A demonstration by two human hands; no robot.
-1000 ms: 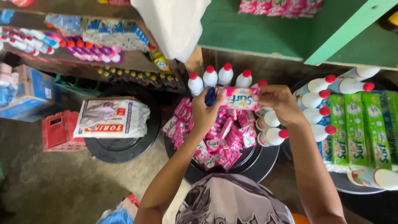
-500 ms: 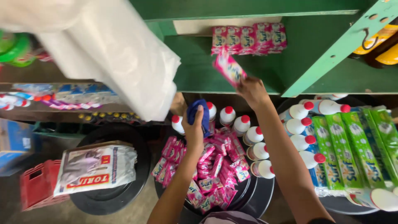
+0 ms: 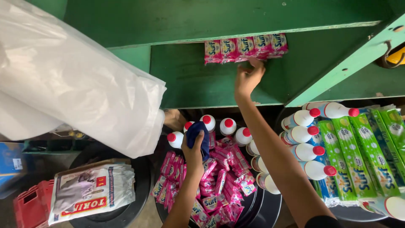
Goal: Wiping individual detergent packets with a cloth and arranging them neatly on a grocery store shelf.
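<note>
- My right arm extends up and forward from the lower right of the view, elbow nearly straight, forearm bare.
- My right hand (image 3: 248,78) is raised well above the left, wrist bent slightly, back of the hand toward the camera.
- Its fingers (image 3: 257,64) are curled forward, tips pressing at the top of the reach; the thumb lies out to the left.
- My left arm rises from the bottom centre, forearm nearly vertical in the view.
- My left hand (image 3: 193,150) sits low, back toward the camera, fingers closed in a grip with knuckles uppermost.
- The two hands are well apart, not touching.
</note>
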